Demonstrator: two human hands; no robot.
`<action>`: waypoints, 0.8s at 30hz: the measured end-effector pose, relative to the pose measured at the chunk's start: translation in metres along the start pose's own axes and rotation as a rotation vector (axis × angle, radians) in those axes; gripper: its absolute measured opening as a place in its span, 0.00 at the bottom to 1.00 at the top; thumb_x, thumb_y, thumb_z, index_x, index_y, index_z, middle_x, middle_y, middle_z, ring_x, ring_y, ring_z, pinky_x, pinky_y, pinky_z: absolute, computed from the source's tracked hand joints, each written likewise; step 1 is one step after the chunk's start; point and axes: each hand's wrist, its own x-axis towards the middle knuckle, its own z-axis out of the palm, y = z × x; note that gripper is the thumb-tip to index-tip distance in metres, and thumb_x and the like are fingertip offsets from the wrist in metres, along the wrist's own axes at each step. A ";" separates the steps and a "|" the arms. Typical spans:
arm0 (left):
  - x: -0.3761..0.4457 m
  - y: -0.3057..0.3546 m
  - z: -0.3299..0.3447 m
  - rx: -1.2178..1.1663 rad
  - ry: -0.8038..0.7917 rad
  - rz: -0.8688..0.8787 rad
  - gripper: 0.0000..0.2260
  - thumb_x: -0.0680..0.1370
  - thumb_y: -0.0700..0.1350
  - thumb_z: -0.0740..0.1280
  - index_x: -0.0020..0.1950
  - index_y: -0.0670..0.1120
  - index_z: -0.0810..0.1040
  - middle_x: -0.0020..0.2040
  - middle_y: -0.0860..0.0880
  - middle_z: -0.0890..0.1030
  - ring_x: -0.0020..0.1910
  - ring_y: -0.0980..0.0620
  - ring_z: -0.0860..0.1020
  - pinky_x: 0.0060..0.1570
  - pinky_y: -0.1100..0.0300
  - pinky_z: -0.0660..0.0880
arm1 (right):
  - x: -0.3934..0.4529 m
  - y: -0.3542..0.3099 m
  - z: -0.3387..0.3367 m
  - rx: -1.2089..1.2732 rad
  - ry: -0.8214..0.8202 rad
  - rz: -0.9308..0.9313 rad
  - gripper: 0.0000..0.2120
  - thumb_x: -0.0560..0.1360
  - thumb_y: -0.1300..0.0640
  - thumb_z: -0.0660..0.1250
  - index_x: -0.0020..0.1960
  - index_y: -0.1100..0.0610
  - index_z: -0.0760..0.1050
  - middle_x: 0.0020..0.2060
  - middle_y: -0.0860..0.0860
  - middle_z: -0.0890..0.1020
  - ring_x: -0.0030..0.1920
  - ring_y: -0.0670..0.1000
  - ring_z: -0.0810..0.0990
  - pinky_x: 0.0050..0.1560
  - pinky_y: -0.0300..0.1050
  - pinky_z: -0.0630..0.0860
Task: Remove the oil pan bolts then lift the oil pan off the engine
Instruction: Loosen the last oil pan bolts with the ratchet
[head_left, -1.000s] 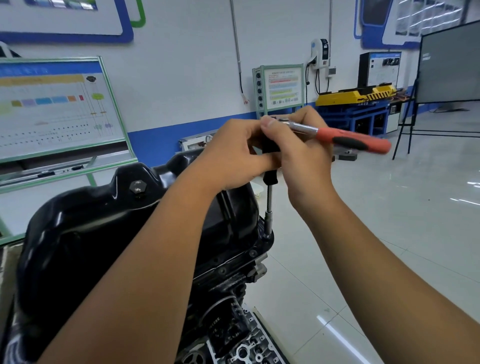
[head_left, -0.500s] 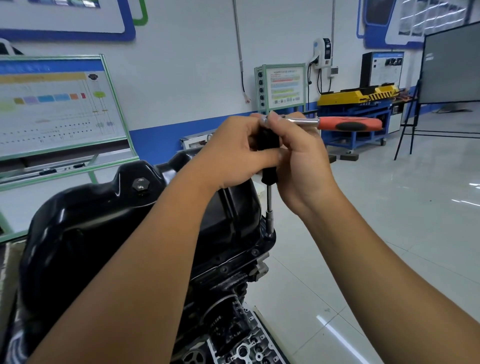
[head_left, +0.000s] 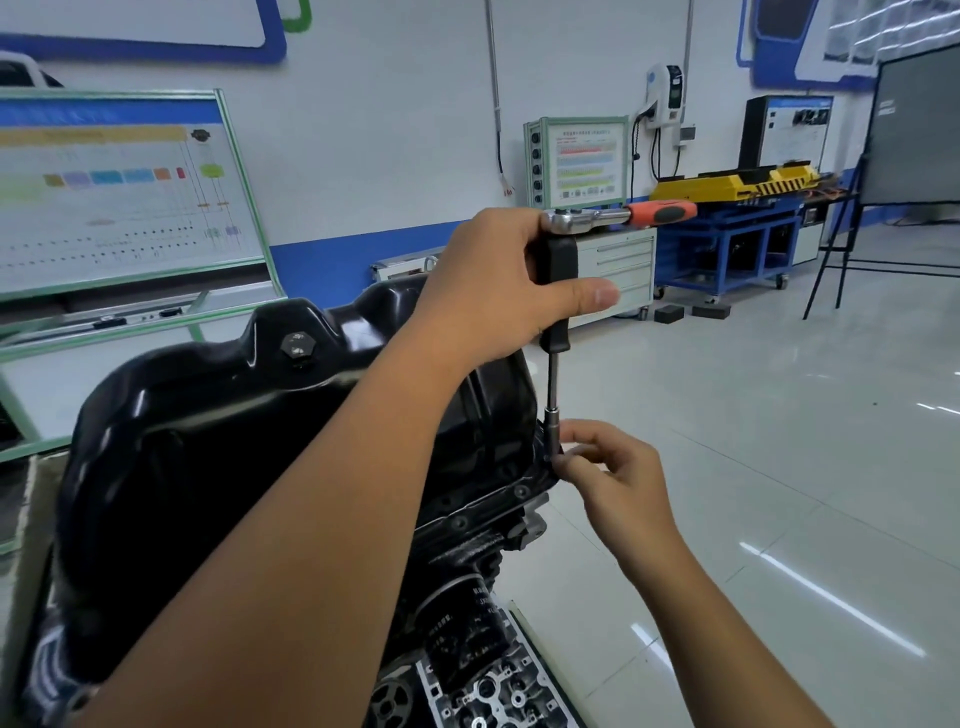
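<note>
Gripping the ratchet (head_left: 597, 221) – left hand (head_left: 498, 280); right hand (head_left: 608, 467) pinches its socket (head_left: 551, 431) at the oil pan (head_left: 234, 441) edge.

Both hands raised at centre frame, one above the other.
The left hand (head_left: 498, 280) sat upper centre, forearm rising from lower left, fingers curled in a grip with thumb extended right. The right hand (head_left: 615, 475) sat below, fingertips (head_left: 569, 457) pinched together, forearm entering from lower right.

Oil pan (head_left: 218, 441) on engine (head_left: 467, 649), ratchet (head_left: 618, 215) above pan's right edge
</note>
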 end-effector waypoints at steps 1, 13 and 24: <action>0.000 0.000 0.000 0.003 0.009 0.007 0.15 0.68 0.56 0.82 0.37 0.61 0.74 0.26 0.71 0.73 0.28 0.72 0.73 0.30 0.79 0.66 | -0.001 0.003 0.000 -0.032 0.018 -0.028 0.11 0.71 0.60 0.75 0.44 0.44 0.86 0.46 0.41 0.86 0.44 0.44 0.83 0.42 0.39 0.78; 0.000 0.000 -0.003 -0.016 0.126 -0.015 0.11 0.66 0.57 0.82 0.39 0.68 0.80 0.39 0.62 0.85 0.40 0.60 0.85 0.40 0.61 0.82 | 0.007 -0.003 0.002 -0.299 0.028 -0.098 0.06 0.75 0.56 0.77 0.41 0.49 0.81 0.44 0.43 0.84 0.49 0.44 0.81 0.52 0.44 0.76; -0.013 0.013 -0.006 -0.100 0.431 -0.106 0.20 0.70 0.54 0.80 0.46 0.39 0.79 0.33 0.52 0.75 0.33 0.45 0.74 0.37 0.46 0.81 | 0.010 -0.025 -0.027 0.153 0.091 -0.021 0.09 0.82 0.63 0.66 0.48 0.54 0.83 0.40 0.52 0.85 0.33 0.46 0.77 0.37 0.40 0.75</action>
